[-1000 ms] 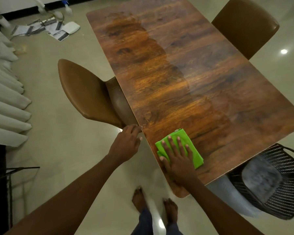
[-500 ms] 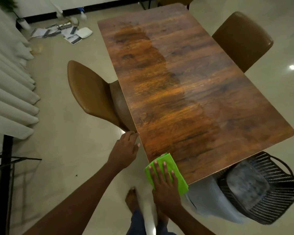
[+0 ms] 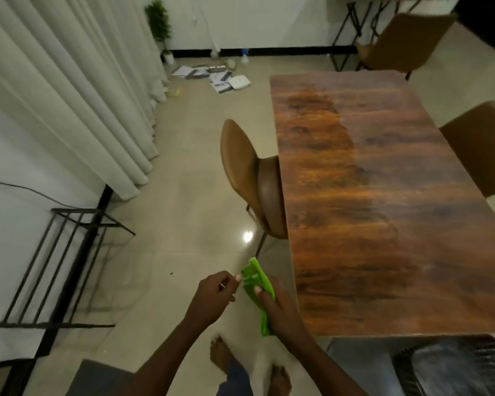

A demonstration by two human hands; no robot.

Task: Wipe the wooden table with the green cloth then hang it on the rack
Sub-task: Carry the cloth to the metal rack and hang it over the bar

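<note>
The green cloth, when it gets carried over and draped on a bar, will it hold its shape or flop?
Probably flops: the green cloth already bunches and dangles below the right hand. It seems light, since a loose grip carries it. Draped over the thin bars of the black rack, it should hang limp.

We find no text, label, brand, number or sign that we can read anywhere in this view. The papers scattered on the floor near the far wall carry dark printed patches, but they are too small and blurred for us to make out any words or figures on them.
</note>
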